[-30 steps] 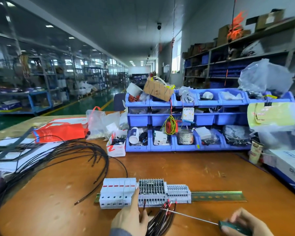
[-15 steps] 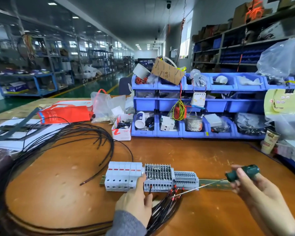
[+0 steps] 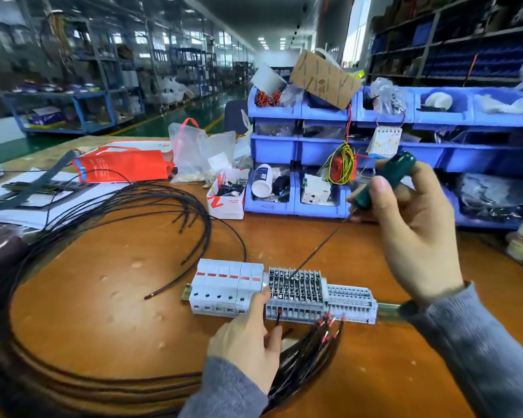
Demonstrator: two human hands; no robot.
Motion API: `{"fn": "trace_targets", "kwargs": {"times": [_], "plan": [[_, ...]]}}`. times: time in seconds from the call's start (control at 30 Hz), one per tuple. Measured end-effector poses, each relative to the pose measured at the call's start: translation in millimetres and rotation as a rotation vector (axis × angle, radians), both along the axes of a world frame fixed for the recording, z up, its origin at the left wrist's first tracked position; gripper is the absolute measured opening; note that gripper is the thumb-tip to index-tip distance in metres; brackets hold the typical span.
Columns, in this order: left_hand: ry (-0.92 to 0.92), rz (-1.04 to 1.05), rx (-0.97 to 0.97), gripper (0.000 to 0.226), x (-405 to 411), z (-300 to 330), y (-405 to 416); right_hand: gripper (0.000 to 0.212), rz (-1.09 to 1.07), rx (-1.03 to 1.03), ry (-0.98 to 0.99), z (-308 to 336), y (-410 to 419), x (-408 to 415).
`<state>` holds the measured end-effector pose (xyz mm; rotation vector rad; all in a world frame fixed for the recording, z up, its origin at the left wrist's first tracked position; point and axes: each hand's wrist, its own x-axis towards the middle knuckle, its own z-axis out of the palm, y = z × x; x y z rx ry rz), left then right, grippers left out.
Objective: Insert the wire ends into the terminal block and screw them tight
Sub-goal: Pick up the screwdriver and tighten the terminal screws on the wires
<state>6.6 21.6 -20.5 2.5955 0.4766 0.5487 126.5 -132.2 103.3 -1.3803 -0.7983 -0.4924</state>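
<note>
A grey terminal block [image 3: 296,292] sits on a metal rail [image 3: 388,309] on the wooden bench, between white breakers [image 3: 224,286] and a smaller grey block [image 3: 351,300]. My left hand [image 3: 248,348] holds a black wire with a red ferrule [image 3: 278,315] pushed into the block's front. My right hand [image 3: 411,227] grips a green-handled screwdriver [image 3: 381,184]; its thin shaft slants down and its tip rests on a screw on top of the block. More black wires with red ferrules [image 3: 326,327] lie below the block.
A large coil of black wires [image 3: 112,212] covers the left of the bench. Blue parts bins [image 3: 320,164] stand stacked along the back. A small white and red box [image 3: 227,197], plastic bags [image 3: 200,152] and a red bag [image 3: 124,165] lie behind the coil.
My right hand has risen and swung the screwdriver from lying low at the right to slanting steeply, tip on top of the block. The left hand stays at the block's front.
</note>
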Motion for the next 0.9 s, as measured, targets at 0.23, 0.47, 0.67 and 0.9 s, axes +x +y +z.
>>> {"fn": "trace_targets", "kwargs": {"times": [0.23,0.47,0.67,0.9], "plan": [[-0.018,-0.014,0.005,0.053,0,-3,0,0.027,0.018,-0.179,-0.090,-1,27,1],[0.008,-0.034,-0.050,0.053,3,-2,-1,0.025,0.003,-0.237,-0.121,-10,34,9],[-0.008,-0.058,-0.050,0.053,2,-2,-1,0.023,-0.014,-0.231,-0.140,-10,36,11],[-0.018,-0.060,-0.047,0.053,3,-2,-1,0.023,-0.045,-0.256,-0.147,-7,39,9]]}}
